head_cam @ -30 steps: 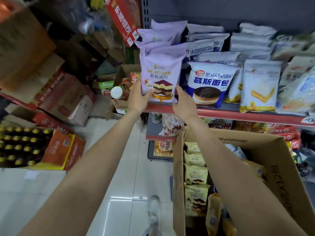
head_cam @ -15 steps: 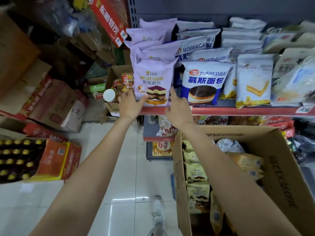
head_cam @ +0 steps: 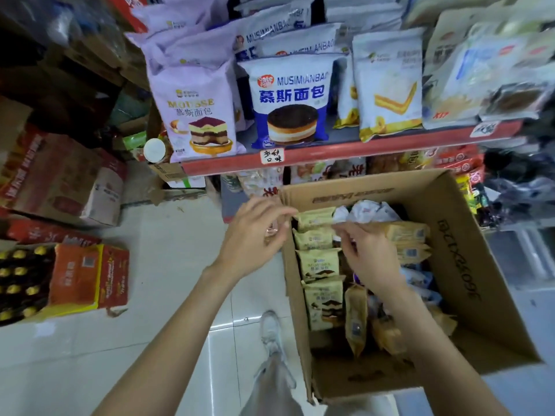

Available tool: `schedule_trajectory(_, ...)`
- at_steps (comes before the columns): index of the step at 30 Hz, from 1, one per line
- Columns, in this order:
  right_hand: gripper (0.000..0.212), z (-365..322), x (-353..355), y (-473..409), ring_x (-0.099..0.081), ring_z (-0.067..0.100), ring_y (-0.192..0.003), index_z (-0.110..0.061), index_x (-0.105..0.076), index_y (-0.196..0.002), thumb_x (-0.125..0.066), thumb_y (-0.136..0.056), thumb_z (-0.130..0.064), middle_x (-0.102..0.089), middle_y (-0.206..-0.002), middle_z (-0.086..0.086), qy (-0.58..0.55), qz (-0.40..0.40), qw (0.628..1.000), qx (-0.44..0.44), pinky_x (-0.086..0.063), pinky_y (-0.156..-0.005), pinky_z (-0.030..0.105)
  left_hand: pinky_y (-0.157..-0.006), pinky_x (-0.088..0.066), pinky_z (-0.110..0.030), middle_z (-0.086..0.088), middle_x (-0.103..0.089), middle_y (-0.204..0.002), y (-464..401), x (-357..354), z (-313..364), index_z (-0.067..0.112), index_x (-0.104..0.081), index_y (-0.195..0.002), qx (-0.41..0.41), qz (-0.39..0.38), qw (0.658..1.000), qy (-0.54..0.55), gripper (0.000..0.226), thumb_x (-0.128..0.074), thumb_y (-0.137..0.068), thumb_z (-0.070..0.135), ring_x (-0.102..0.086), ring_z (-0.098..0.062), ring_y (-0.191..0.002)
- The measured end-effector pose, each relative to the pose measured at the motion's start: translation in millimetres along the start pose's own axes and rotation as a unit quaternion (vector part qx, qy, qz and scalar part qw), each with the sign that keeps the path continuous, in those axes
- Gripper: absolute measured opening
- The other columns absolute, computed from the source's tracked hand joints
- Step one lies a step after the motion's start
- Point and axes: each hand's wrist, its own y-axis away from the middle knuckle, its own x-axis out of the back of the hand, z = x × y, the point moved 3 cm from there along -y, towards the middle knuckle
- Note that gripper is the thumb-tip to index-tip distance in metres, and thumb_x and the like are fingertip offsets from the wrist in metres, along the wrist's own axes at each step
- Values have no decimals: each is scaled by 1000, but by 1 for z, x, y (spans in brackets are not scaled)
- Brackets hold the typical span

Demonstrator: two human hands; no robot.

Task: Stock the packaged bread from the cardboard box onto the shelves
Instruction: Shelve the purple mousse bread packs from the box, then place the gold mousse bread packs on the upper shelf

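Our left hand [head_cam: 255, 232] and right hand [head_cam: 365, 250], fingers loosely curled and empty, hover mid-frame over the cardboard box [head_cam: 468, 235] of bread packets [head_cam: 319, 262].

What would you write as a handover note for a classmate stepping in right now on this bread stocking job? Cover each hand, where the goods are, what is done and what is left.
Left hand: empty as far as can be seen, fingers curled at the near-left rim of the cardboard box.
Right hand: inside the box, fingers curled over the yellow bread packs; whether it grips one is unclear.
Done: the purple mousse bag stands upright at the left end of the red shelf, beside the blue and white bag.
Left: the box still holds many packs; lift them out and shelve them.
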Motion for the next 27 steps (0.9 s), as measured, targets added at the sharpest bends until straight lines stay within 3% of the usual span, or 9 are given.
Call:
schedule_trajectory(3, 17, 65, -1, 31, -62, 24, -60, -17, -67, -102, -56, -90, -12, -67, -75, 6, 11, -90, 992, -86, -44, -46, 28, -85, -36, -23, 12, -64, -105, 2, -47, 23, 21, -64, -113, 55, -132, 989, 41, 27, -51, -92, 30, -48, -5, -100)
schedule_trajectory(6, 19, 128, -2, 54, -62, 26, -64, -17, -67, -102, -55, -90, -11, -69, -79, 8, 3, -123, 979, -164, -40, -47, 28, -81, -36, -18, 10, -62, -115, 4, -104, 45, 22, -60, -119, 131, -215, 966, 65, 27, -56, -93, 25, -53, -4, -106)
schedule_trajectory(10, 33, 198, -2, 65, -63, 29, -86, -19, -62, -118, -53, -89, -7, -67, -103, 10, 10, -143, 968, -206, -47, -60, 31, -78, -40, -19, 11, -61, -116, -1, -187, 60, 25, -56, -123, 239, -262, 932, 69, 31, -57, -92, 26, -55, -4, -104)
schedule_trajectory(12, 38, 229, -8, 60, -57, 31, -105, -17, -57, -125, -55, -88, -7, -59, -120, 10, 31, -151, 970, -187, -51, -78, 38, -81, -46, -23, 7, -61, -119, -4, -231, 60, 23, -54, -124, 312, -259, 909, 97, 35, -60, -90, 26, -57, -6, -101)
schedule_trajectory(14, 45, 258, -18, 50, -50, 31, -117, -16, -50, -131, -55, -87, -8, -55, -127, 10, 68, -159, 973, -155, -41, -99, 40, -87, -47, -27, 1, -60, -123, -5, -274, 59, 19, -52, -127, 365, -265, 884, 121, 41, -63, -89, 26, -58, -12, -105)
schedule_trajectory(16, 51, 282, -30, 34, -44, 31, -123, -14, -44, -135, -56, -86, -7, -51, -131, 10, 89, -166, 976, -114, -32, -108, 39, -92, -44, -29, -3, -53, -132, -8, -315, 58, 18, -45, -135, 351, -301, 883, 79, 52, -64, -87, 29, -52, -18, -117)
schedule_trajectory(18, 57, 301, -43, 16, -38, 31, -128, -13, -40, -137, -57, -83, -4, -44, -138, 11, 92, -172, 977, -86, -32, -107, 40, -99, -39, -33, -7, -41, -140, -12, -347, 59, 19, -34, -142, 294, -325, 899, -4, 64, -64, -86, 32, -40, -24, -127)
schedule_trajectory(23, 83, 338, -80, -12, -10, 26, -144, -28, -14, -147, -65, -84, -15, -14, -156, 6, 124, -274, 952, -61, -22, -112, 44, -109, -28, -37, -6, -27, -147, -18, -399, 58, 22, -12, -148, 196, -313, 917, -151, 83, -64, -85, 38, -24, -25, -136)
schedule_trajectory(27, 90, 353, -91, -27, -32, 28, -134, -31, -15, -148, -72, -79, -21, -39, -143, 10, 24, -239, 968, -74, -33, -104, 41, -112, -25, -39, -9, -18, -152, -18, -419, 47, 31, 8, -149, 246, -315, 909, -119, 99, -66, -84, 38, -24, -29, -138)
